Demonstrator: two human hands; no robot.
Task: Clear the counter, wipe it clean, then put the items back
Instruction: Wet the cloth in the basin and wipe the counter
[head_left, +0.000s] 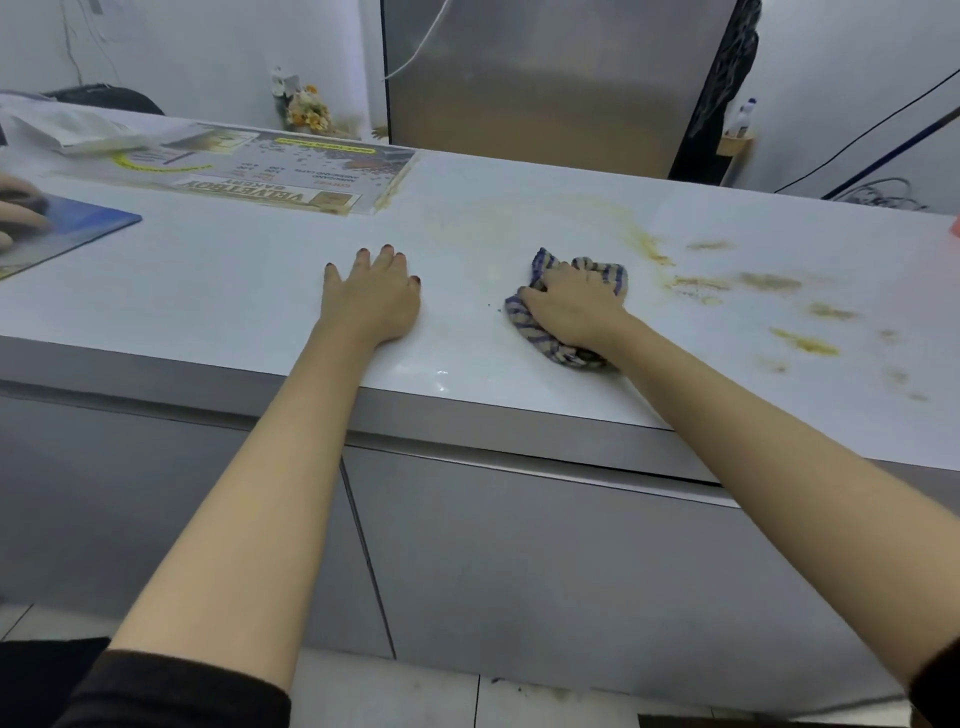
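Note:
A white counter runs across the view. My right hand presses a crumpled blue-and-beige striped cloth flat onto it near the middle. Yellow-brown smears and crumbs stain the surface to the right of the cloth, with a fainter yellowish arc behind it. My left hand lies palm down on the counter, fingers spread, holding nothing, a short way left of the cloth.
A laminated menu sheet lies flat at the back left. Another person's hand rests on a blue mat at the far left. A small flower pot, a steel fridge and cables stand behind. Grey cabinet fronts lie below.

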